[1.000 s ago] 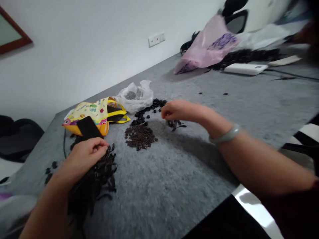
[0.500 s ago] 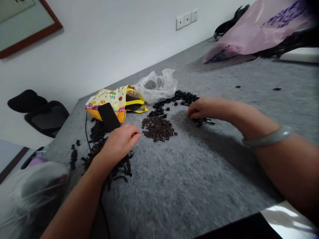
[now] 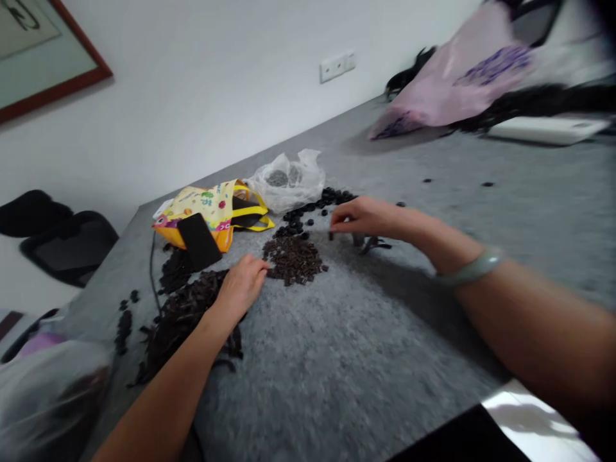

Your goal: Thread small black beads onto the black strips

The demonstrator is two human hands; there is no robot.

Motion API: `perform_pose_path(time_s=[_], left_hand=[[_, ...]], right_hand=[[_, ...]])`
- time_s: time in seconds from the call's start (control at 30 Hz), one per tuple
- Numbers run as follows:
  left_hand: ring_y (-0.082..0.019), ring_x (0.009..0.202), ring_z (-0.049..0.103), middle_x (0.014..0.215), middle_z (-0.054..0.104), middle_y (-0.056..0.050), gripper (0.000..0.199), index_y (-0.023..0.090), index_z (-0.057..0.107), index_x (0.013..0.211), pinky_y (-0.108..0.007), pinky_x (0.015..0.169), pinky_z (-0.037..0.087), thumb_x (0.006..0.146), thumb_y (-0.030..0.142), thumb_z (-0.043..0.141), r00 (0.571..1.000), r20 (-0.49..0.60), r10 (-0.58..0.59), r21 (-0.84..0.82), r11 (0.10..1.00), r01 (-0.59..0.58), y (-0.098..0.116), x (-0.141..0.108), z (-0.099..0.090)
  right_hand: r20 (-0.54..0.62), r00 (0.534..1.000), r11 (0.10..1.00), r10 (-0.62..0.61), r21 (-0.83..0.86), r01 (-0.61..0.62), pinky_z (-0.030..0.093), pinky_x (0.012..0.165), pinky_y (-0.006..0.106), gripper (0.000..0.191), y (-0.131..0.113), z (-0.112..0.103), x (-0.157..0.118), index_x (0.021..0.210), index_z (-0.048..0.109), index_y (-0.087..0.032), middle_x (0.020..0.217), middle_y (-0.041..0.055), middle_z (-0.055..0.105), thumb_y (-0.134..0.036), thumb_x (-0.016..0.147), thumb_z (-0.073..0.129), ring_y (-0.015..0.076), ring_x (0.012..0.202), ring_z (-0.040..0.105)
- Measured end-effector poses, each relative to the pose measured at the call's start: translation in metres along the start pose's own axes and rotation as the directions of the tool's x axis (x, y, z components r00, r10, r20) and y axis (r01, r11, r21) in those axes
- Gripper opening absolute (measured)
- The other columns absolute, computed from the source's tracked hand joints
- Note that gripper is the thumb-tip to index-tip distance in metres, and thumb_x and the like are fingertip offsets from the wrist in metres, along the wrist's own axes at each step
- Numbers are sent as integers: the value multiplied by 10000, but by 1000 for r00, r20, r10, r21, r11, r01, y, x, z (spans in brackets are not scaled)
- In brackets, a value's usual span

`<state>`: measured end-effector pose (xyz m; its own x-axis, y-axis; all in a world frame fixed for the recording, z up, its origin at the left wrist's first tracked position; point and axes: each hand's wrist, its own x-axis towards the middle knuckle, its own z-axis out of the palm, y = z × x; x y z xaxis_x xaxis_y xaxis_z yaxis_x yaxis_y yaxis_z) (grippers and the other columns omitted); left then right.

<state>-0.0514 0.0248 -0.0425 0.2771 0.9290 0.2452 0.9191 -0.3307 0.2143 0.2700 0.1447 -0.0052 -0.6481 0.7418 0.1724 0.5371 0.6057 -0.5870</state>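
My left hand (image 3: 244,282) is closed, its thumb and fingertips pressed together at the left edge of a heap of small brown pieces (image 3: 296,262). What those fingertips hold, if anything, is too small to make out. Above the table, right of the heap, my right hand (image 3: 360,216) is pinched, with a small dark piece (image 3: 331,236) at its fingertips. Several dark curved strips (image 3: 375,244) show just below that hand. Black round pieces (image 3: 298,224) lie scattered behind the heap. Under and beside my left forearm spreads a pile of dark strips (image 3: 185,314).
A black phone (image 3: 199,242) leans on a yellow patterned bag (image 3: 197,208). Behind the heap sits a clear plastic bag (image 3: 291,179). At the far right are a pink bag (image 3: 433,96) and a white flat box (image 3: 543,130). A dark cable (image 3: 153,269) runs along the left.
My left hand has moved right to the edge of the brown heap. My right hand has shifted left, away from the curved strips, and a small dark piece now shows at its fingertips. The view has tilted slightly.
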Motion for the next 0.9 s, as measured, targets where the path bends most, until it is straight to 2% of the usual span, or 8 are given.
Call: perform_pose_path(time_s=[0.1, 0.2, 0.27, 0.37, 0.47, 0.53, 0.67, 0.9], left_hand=[[-239, 883, 654, 904, 678, -81, 233, 195, 738, 920, -383, 831, 532, 927, 255, 513, 994, -106, -27, -77, 997, 19, 1, 1, -11], [-227, 791, 679, 863, 719, -64, 191, 203, 737, 877, -356, 740, 550, 871, 321, 586, 977, -139, -160, -322, 940, 108, 13, 2, -25], [-191, 669, 679, 803, 726, -40, 195, 199, 733, 894, -317, 648, 551, 839, 361, 638, 965, -30, -261, -567, 799, 198, 28, 0, -33], [-158, 640, 681, 737, 712, -30, 210, 178, 728, 890, -281, 626, 553, 799, 366, 704, 925, 176, -336, -823, 465, 325, 54, -3, -38], [-145, 669, 703, 750, 721, -31, 172, 172, 718, 901, -266, 648, 556, 783, 297, 730, 886, 321, -334, -895, 197, 399, 70, -5, -39], [-137, 663, 713, 752, 725, -23, 153, 172, 706, 919, -249, 639, 549, 786, 247, 723, 876, 348, -336, -906, 122, 406, 75, -6, -40], [-139, 658, 730, 756, 736, -17, 137, 164, 691, 919, -241, 633, 558, 788, 201, 704, 885, 312, -347, -918, 132, 375, 76, -6, -40], [-176, 700, 760, 788, 764, -37, 194, 146, 714, 956, -304, 711, 617, 772, 208, 725, 920, 185, -345, -899, 318, 300, 73, -4, -36]], right_hand=[[91, 995, 927, 29, 369, -61, 402, 515, 230, 196, -11, 5, -1, 849, 679, -181, 811, 54, 738, -371, 879, 646, 100, 583, 553], [110, 994, 809, 27, 581, -86, 361, 444, 186, 207, -21, 12, -1, 864, 653, -183, 776, 14, 699, -371, 826, 729, 63, 535, 509], [138, 990, 743, 24, 660, -110, 390, 438, 159, 227, -29, 18, -1, 855, 650, -180, 738, -13, 662, -353, 782, 778, 60, 550, 543], [200, 980, 639, 17, 752, -164, 489, 476, 161, 266, -44, 30, -3, 826, 633, -169, 692, -24, 657, -339, 740, 818, 75, 563, 603], [206, 979, 517, 2, 837, -177, 553, 515, 189, 271, -58, 43, -5, 849, 650, -169, 691, -19, 681, -307, 716, 842, 103, 607, 659], [207, 978, 449, -8, 875, -181, 567, 525, 191, 274, -65, 50, -6, 925, 700, -170, 728, -14, 700, -292, 723, 839, 110, 635, 682], [230, 973, 399, -15, 894, -205, 584, 554, 186, 268, -70, 58, -7, 968, 751, -162, 794, 14, 744, -296, 751, 831, 98, 623, 693], [210, 977, 389, -36, 904, -180, 588, 551, 197, 257, -72, 60, -6, 937, 751, -168, 793, 16, 751, -301, 741, 851, 105, 620, 696]])
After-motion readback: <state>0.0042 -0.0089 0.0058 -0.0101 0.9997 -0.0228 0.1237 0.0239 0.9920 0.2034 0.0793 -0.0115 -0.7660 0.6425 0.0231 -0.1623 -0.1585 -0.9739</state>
